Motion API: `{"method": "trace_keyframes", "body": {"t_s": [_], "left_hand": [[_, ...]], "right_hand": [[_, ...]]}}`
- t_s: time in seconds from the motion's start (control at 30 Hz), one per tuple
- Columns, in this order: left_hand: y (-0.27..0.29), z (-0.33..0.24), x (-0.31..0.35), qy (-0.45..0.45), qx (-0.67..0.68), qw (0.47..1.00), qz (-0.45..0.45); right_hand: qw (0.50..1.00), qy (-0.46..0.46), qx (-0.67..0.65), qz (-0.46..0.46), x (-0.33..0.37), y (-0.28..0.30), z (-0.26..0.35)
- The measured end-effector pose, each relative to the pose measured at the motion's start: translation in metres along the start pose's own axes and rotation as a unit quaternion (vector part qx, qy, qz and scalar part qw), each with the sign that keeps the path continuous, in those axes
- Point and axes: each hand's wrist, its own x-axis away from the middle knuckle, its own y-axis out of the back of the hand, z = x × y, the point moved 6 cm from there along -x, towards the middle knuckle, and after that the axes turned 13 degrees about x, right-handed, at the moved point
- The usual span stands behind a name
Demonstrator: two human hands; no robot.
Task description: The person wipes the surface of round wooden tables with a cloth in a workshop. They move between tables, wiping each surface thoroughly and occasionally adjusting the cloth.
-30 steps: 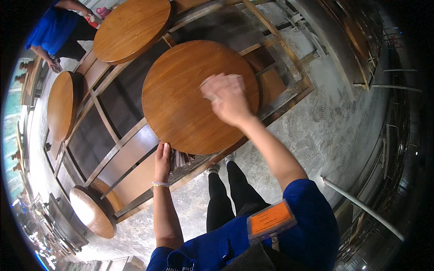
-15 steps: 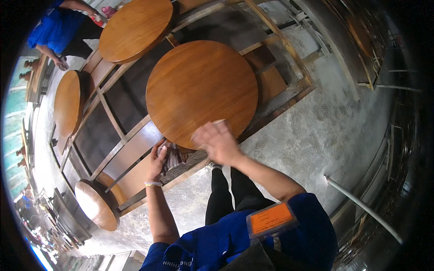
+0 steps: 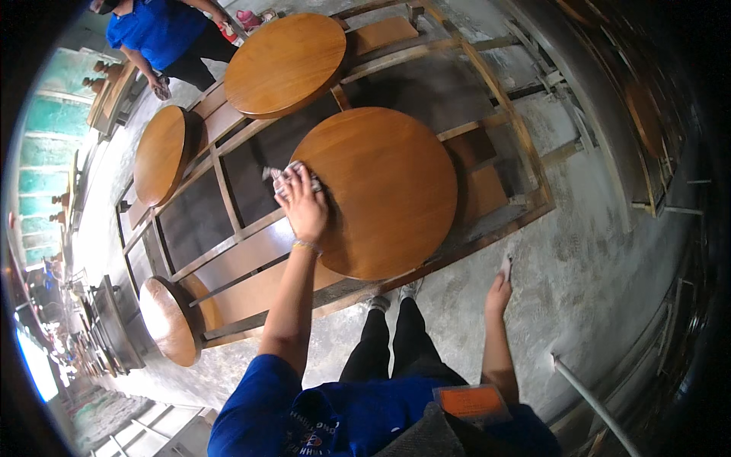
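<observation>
The round brown wooden tabletop (image 3: 381, 190) lies flat on a wooden frame in front of me. At its left edge my left hand (image 3: 307, 213) presses a crumpled striped rag (image 3: 279, 179) with closed fingers, and part of the rag hangs past the rim. My right hand (image 3: 497, 297) is off the tabletop, out over the floor on the right. It is closed on a small flat pale piece (image 3: 506, 266), whose kind I cannot make out.
More round tabletops rest on the frame (image 3: 225, 183): one behind (image 3: 285, 65), one far left (image 3: 160, 156), one near left (image 3: 169, 320). A person in a blue shirt (image 3: 156, 34) stands back left, holding a cloth. A pale pole (image 3: 594, 404) is at lower right.
My left hand has moved from the tabletop's near edge up to its left edge with the rag. My right hand has left the surface and swung out to the right. The view has shifted.
</observation>
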Motion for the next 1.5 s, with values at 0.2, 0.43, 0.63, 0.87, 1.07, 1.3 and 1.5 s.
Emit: {"method": "trace_keyframes", "body": {"t_s": [0.2,0.43,0.63,0.87,1.07,1.3,1.5], "left_hand": [[-0.054,-0.154,-0.079,-0.155,0.003,0.988,-0.011],[-0.084,-0.214,-0.064,-0.268,-0.018,0.962,0.044],[-0.018,-0.010,-0.072,0.045,0.013,0.998,-0.046],[-0.083,-0.202,-0.071,-0.163,0.023,0.983,-0.083],[-0.080,-0.193,-0.041,-0.191,-0.009,0.981,-0.027],[-0.002,-0.022,0.075,0.084,0.005,0.994,-0.072],[-0.071,-0.238,0.122,-0.149,0.110,0.982,0.044]], "right_hand": [[0.998,-0.001,-0.069,0.010,0.033,-0.025,0.014],[0.994,-0.091,-0.066,0.016,0.012,0.007,0.025],[0.990,-0.093,-0.086,-0.062,-0.010,0.018,-0.016],[0.998,-0.050,-0.028,-0.034,-0.018,0.006,-0.032],[0.989,-0.002,-0.137,0.049,-0.019,-0.017,0.039],[0.983,0.137,-0.119,0.037,-0.011,-0.011,0.096],[0.988,0.039,-0.146,0.027,-0.020,0.006,0.081]]}}
